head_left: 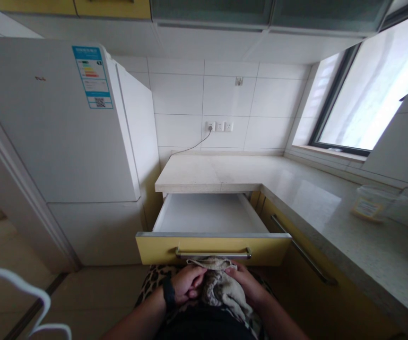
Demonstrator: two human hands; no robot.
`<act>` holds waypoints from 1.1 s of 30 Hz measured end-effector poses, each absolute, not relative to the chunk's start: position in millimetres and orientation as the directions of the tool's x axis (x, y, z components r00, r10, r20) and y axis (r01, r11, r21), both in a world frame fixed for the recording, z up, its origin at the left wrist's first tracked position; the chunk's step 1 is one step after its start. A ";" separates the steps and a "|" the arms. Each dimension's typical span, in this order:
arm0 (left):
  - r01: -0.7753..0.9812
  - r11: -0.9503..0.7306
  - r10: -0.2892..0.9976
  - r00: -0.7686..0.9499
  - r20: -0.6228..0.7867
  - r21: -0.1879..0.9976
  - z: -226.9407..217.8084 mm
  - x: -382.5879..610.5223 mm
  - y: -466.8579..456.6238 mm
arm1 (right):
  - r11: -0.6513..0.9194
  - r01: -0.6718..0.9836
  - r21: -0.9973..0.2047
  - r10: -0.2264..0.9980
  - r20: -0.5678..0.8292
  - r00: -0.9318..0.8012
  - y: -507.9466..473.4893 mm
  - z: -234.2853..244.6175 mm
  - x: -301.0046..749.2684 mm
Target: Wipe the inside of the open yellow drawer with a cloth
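Between my two hands is a crumpled, stained beige cloth, bunched up close to my body. My left hand, with a dark band on its wrist, is closed on the cloth's left side. On the other side my right hand grips the cloth, its fingers partly hidden by the folds. Just beyond the hands stands a pulled-out drawer with a yellow front and a metal bar handle. Its white inside shows nothing lying in it.
A pale countertop runs above the drawer and turns along the right side, with a clear plastic tub on it. A white refrigerator stands at left. A cord leads to a wall socket. Cabinets hang overhead.
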State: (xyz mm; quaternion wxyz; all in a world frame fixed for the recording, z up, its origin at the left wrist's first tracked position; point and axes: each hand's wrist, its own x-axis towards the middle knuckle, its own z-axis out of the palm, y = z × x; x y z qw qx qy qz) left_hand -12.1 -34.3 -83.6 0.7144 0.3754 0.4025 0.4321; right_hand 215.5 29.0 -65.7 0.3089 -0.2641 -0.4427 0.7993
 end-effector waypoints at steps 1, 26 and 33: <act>-0.315 0.344 0.920 0.303 -0.250 0.885 -84.1 -12.0 -33.9 | -0.414 -0.256 -0.873 0.729 -0.150 -0.667 28.4 -64.4 215.8; -0.314 0.338 0.927 0.275 -0.255 0.887 -72.6 -9.9 -36.4 | -0.408 -0.248 -0.879 0.752 -0.170 -0.637 27.2 -58.4 215.9; -0.315 0.336 0.926 0.285 -0.249 0.888 -70.3 -10.4 -36.2 | -0.404 -0.260 -0.877 0.736 -0.143 -0.662 28.9 -60.3 217.0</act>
